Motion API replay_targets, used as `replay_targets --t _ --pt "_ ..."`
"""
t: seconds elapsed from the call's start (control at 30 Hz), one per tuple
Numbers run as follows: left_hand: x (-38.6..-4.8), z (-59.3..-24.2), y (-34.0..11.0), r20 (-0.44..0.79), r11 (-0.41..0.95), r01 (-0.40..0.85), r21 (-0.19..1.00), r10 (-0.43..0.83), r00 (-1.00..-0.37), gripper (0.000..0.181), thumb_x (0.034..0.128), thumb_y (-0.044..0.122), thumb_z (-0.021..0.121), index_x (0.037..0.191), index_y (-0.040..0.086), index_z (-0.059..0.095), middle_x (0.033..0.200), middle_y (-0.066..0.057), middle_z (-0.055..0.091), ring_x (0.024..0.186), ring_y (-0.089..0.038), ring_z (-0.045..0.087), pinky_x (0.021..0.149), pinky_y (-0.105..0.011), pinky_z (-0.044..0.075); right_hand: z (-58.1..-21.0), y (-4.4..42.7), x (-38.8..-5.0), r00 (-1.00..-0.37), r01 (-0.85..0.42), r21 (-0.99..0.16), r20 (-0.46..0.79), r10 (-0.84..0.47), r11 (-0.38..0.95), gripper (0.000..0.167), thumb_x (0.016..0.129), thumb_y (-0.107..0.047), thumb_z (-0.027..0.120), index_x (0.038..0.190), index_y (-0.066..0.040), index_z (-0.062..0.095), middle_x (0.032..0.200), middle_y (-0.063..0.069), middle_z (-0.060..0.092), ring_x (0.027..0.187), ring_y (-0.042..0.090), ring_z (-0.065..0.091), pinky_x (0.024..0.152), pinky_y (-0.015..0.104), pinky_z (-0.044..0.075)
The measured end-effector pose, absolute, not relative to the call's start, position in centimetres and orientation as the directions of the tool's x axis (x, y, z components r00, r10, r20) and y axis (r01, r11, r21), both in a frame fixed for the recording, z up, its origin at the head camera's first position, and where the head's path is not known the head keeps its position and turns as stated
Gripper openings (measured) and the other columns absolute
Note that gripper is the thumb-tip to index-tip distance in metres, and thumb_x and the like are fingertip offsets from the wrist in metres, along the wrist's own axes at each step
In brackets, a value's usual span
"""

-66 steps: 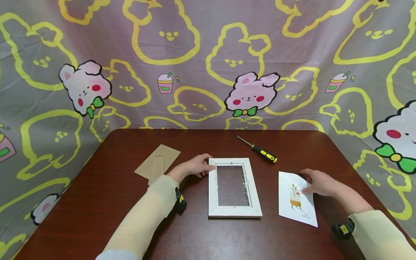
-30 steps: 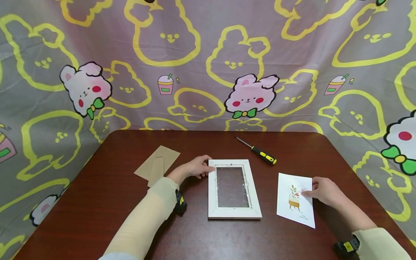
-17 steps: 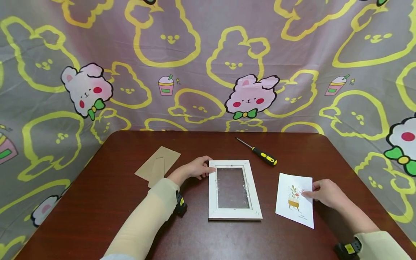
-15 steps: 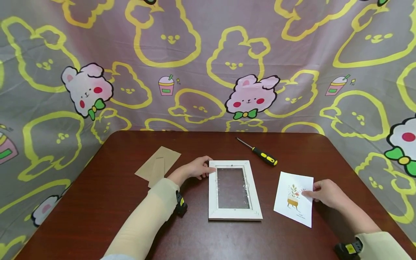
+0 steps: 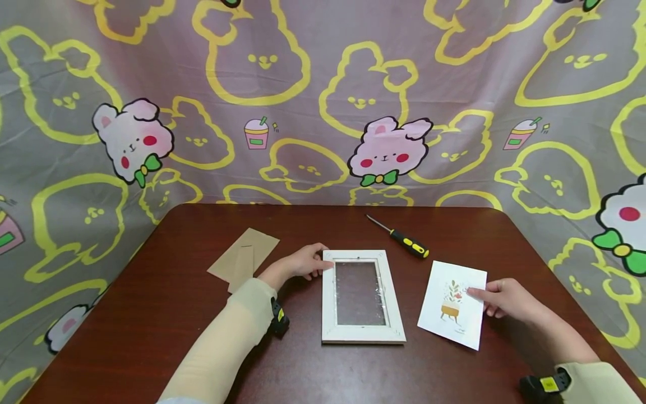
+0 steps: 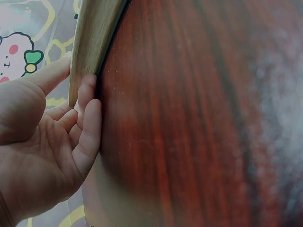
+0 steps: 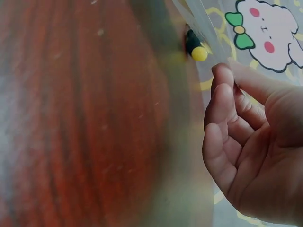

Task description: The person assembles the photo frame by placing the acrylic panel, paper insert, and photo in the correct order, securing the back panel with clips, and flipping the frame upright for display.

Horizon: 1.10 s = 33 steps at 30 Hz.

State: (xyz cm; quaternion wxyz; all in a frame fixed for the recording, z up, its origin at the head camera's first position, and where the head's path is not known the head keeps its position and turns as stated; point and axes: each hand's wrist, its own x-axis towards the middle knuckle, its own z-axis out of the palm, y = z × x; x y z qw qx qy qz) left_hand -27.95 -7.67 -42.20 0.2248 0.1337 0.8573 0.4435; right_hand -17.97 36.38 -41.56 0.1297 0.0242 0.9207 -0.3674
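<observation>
A white rectangular frame [image 5: 363, 334] with a clear pane lies at the middle of the table. My left hand [image 5: 305, 262] grips its upper left edge, thumb on top; in the left wrist view the hand [image 6: 49, 137] has fingers against the frame's wooden side [image 6: 92, 42]. A white card [image 5: 434, 322] printed with a potted plant is pinched at its right edge by my right hand [image 5: 510, 297]. In the right wrist view, thumb and fingers of that hand [image 7: 255, 142] hold the card [image 7: 203, 23], seen nearly edge-on.
A screwdriver [image 5: 410, 243] with a black and yellow handle lies behind the frame, towards the right. At the left is a brown backing board [image 5: 262, 241] with a narrow strip [image 5: 242, 269] on it. Patterned cloth [image 5: 303, 67] hangs behind the dark wooden table [image 5: 298, 370].
The card has turned clockwise and shifted a little left in my right hand, which has lowered since the oldest frame. My left hand and the frame stay in place.
</observation>
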Motion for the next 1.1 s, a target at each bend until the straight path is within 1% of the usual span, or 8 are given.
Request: replay_targets --t 0.13,0.33,0.63,0.73,0.9,1.1 --pt "-27.8 -42.2 -7.7 -0.264 0.569 0.029 0.822 0.425 -0.866 0.041 0.0952 0.020 0.065 0.129 0.004 0.049 0.072 -0.005 0.056 0.062 -0.017 0.051 0.055 -0.029 0.046 -41.0 36.2 -18.0 -0.967 0.121 -0.698 -0.244 -0.076 0.706 0.036 0.094 -0.033 0.066 0.077 -0.001 0.069 0.061 0.004 0.058 0.058 0.020 0.054 0.054 0.031 0.046" --pt "-27.9 -42.3 -7.7 -0.263 0.572 0.030 0.820 0.423 -0.867 0.041 0.0954 0.021 0.064 0.130 0.004 0.049 0.072 -0.005 0.056 0.062 -0.016 0.051 0.054 -0.029 0.045 -40.3 35.7 -18.2 -0.971 0.091 -0.737 -0.216 -0.105 0.669 0.034 0.095 -0.029 0.064 0.086 0.003 0.070 0.066 0.007 0.062 0.058 0.019 0.055 0.054 0.030 0.047" --pt "-27.9 -42.3 -7.8 -0.265 0.556 0.020 0.831 0.428 -0.864 0.040 0.0954 0.020 0.064 0.129 0.004 0.049 0.072 -0.006 0.055 0.061 -0.017 0.050 0.054 -0.030 0.045 -39.5 34.9 -18.6 -0.973 0.100 -0.799 -0.203 -0.110 0.593 0.039 0.097 -0.029 0.062 0.096 0.009 0.069 0.079 0.009 0.069 0.057 0.020 0.058 0.050 0.029 0.044" --pt "-27.9 -42.4 -7.8 -0.268 0.557 0.017 0.831 0.427 -0.864 0.040 0.0954 0.021 0.065 0.129 0.005 0.049 0.072 -0.006 0.055 0.062 -0.017 0.050 0.054 -0.030 0.046 -39.2 34.5 -18.8 -0.974 0.107 -0.827 -0.200 -0.110 0.551 0.041 0.097 -0.029 0.061 0.098 0.011 0.068 0.082 0.011 0.070 0.060 0.022 0.062 0.050 0.030 0.046" --pt "-27.9 -42.3 -7.8 -0.268 0.553 0.016 0.833 0.428 -0.863 0.040 0.0953 0.021 0.064 0.129 0.005 0.049 0.072 -0.005 0.055 0.061 -0.017 0.050 0.054 -0.029 0.045 -38.4 33.5 -18.9 -0.977 0.087 -0.852 -0.174 -0.122 0.517 0.044 0.100 -0.030 0.056 0.099 0.013 0.067 0.084 0.014 0.071 0.066 0.025 0.068 0.055 0.033 0.054" --pt "-27.8 -42.1 -7.8 -0.271 0.550 0.013 0.835 0.431 -0.860 0.040 0.0950 0.019 0.065 0.129 0.004 0.049 0.072 -0.005 0.055 0.061 -0.016 0.050 0.053 -0.029 0.045 -37.0 31.8 -19.0 -0.982 0.061 -0.871 -0.140 -0.128 0.487 0.048 0.101 -0.031 0.053 0.100 0.015 0.066 0.085 0.015 0.071 0.067 0.027 0.070 0.056 0.033 0.055"
